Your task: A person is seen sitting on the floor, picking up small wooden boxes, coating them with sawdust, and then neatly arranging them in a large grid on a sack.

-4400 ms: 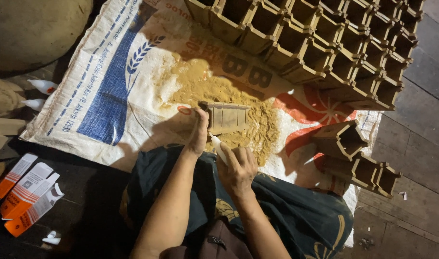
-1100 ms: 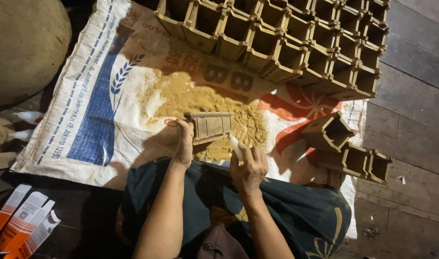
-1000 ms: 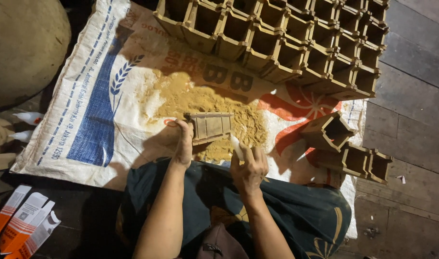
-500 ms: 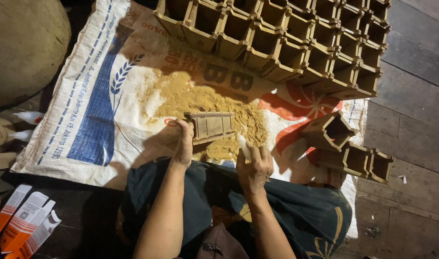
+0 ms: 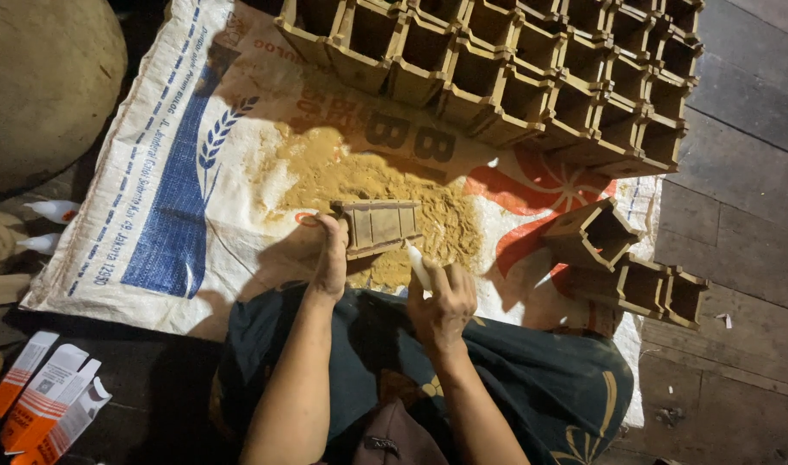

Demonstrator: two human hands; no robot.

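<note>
Dark plank floor [image 5: 738, 215] under a woven sack [image 5: 196, 198] (sawdust-strewn)

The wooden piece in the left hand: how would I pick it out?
Find the white woven sack and its sawdust pile. Over it, the left hand grips a flat three-panelled wooden piece, unlike the open boxes stacked behind.

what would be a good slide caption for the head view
Left hand steadies a small wooden box over sawdust on a woven sack; right hand holds a white tube.
</note>
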